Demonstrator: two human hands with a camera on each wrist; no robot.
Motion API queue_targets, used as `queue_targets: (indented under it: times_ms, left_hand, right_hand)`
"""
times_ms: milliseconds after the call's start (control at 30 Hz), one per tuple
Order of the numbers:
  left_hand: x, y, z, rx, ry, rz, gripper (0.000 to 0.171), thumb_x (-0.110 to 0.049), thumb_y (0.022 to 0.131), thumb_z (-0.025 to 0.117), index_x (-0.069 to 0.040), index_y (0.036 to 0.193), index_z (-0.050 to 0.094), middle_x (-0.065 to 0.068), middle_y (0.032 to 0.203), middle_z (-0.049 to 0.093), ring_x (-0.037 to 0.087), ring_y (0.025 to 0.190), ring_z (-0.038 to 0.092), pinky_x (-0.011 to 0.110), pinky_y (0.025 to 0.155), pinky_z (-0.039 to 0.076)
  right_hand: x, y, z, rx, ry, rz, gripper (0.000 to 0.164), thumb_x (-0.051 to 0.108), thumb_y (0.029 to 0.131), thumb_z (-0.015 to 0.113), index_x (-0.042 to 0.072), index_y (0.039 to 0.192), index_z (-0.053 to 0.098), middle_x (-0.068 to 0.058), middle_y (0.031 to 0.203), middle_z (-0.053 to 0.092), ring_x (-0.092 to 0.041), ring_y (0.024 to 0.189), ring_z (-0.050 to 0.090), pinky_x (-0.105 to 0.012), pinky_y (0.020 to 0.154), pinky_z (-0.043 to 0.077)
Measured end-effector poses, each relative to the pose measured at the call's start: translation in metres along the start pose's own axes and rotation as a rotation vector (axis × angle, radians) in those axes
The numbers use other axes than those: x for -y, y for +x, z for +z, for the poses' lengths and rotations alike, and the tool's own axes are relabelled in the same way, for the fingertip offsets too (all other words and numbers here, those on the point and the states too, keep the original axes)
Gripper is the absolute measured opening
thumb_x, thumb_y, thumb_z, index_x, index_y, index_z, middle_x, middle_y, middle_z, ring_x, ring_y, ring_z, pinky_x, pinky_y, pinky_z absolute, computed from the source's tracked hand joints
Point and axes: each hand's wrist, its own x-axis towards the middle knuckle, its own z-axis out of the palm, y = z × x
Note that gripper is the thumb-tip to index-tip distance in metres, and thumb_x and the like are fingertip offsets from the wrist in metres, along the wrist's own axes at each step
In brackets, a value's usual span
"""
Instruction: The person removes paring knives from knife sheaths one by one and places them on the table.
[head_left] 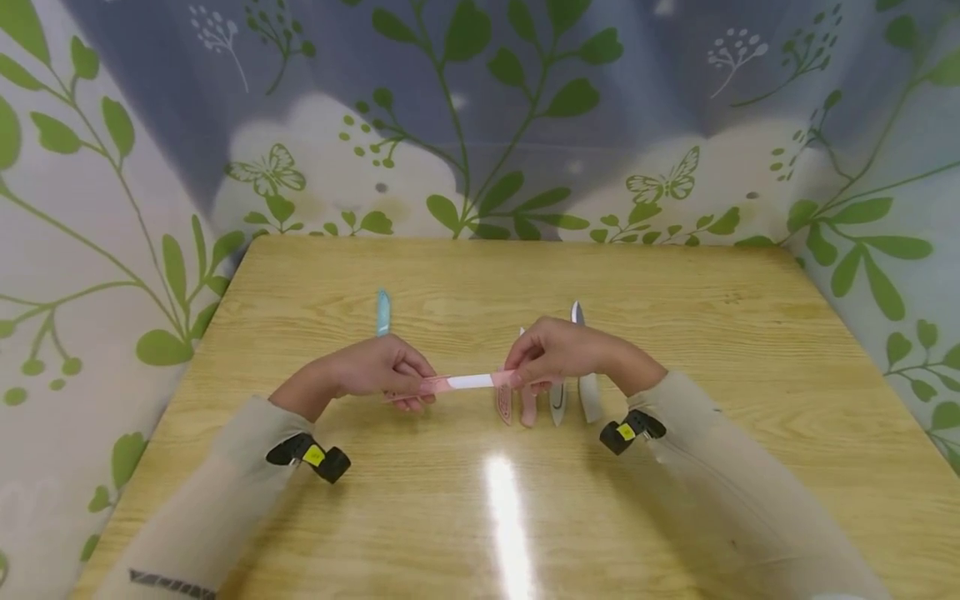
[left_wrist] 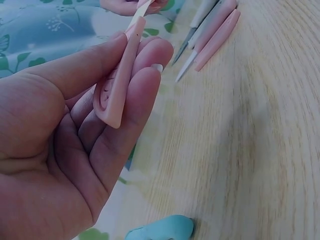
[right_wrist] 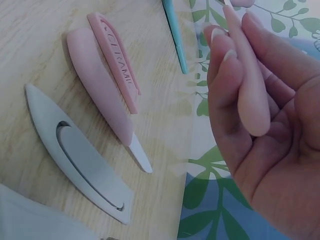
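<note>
Between both hands, above the table, a pink-handled knife with a white blade [head_left: 470, 381] lies nearly level. Its handle [right_wrist: 252, 95] is pinched by the right hand [head_left: 555, 350], thumb on one side and fingers on the other. A pink blade sheath [left_wrist: 120, 80] with cut-out slots is held by the left hand [head_left: 378, 371] between thumb and fingers. The blade's far end meets the mouth of this sheath. Below the right hand lie a second pink knife [right_wrist: 97, 85], a pink sheath lettered CERAMIC [right_wrist: 115, 62] and a grey sheath [right_wrist: 85, 160].
A larger knife [head_left: 589, 396] with a pale handle lies rightmost in the row on the wooden table [head_left: 450, 275]. Beyond the left hand is a teal knife or sheath [head_left: 383, 310]. A leaf-patterned curtain [head_left: 510, 150] hangs behind the table's back edge.
</note>
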Motion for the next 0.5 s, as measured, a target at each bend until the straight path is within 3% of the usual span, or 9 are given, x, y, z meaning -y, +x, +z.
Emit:
queue_targets:
  times_ms: [100, 200, 333, 500]
  left_hand:
    - [-0.0014, 0.0017, -0.0003, -0.001, -0.002, -0.003, 0.021, -0.007, 0.094, 0.058, 0.007, 0.107, 0.065, 0.027, 0.095, 0.071, 0.025, 0.074, 0.069, 0.031, 0.057, 0.052]
    - [-0.0026, 0.0033, -0.0004, 0.008, 0.001, 0.008, 0.022, -0.008, 0.095, 0.058, 0.008, 0.108, 0.065, 0.028, 0.095, 0.07, 0.019, 0.07, 0.067, 0.03, 0.056, 0.05]
    - [-0.0048, 0.0025, -0.0015, 0.001, 0.0, 0.017, 0.022, -0.009, 0.094, 0.059, 0.006, 0.108, 0.065, 0.028, 0.098, 0.07, 0.026, 0.077, 0.069, 0.04, 0.064, 0.056]
    - [-0.004, -0.0039, -0.0051, -0.01, 0.003, 0.017, 0.021, -0.008, 0.095, 0.058, 0.006, 0.108, 0.065, 0.028, 0.1, 0.069, 0.038, 0.085, 0.067, 0.05, 0.071, 0.056]
  right_hand:
    - [0.0012, -0.0022, -0.0018, -0.001, 0.0, -0.001, 0.01, 0.009, 0.088, 0.068, 0.002, 0.094, 0.072, -0.03, 0.081, 0.068, -0.038, 0.063, 0.058, -0.028, 0.051, 0.045]
    - [0.0027, -0.0047, -0.0038, -0.008, -0.014, 0.013, 0.01, 0.009, 0.088, 0.068, 0.003, 0.094, 0.072, -0.027, 0.079, 0.068, -0.029, 0.061, 0.058, -0.026, 0.05, 0.045]
    - [0.0029, -0.0061, -0.0062, -0.018, -0.025, -0.007, 0.01, 0.009, 0.088, 0.067, 0.002, 0.094, 0.072, -0.019, 0.072, 0.067, -0.016, 0.056, 0.053, -0.024, 0.048, 0.042]
    - [0.0008, -0.0067, -0.0079, -0.005, -0.006, -0.047, 0.014, 0.007, 0.089, 0.066, -0.003, 0.097, 0.07, -0.017, 0.07, 0.066, -0.015, 0.055, 0.053, -0.026, 0.049, 0.043]
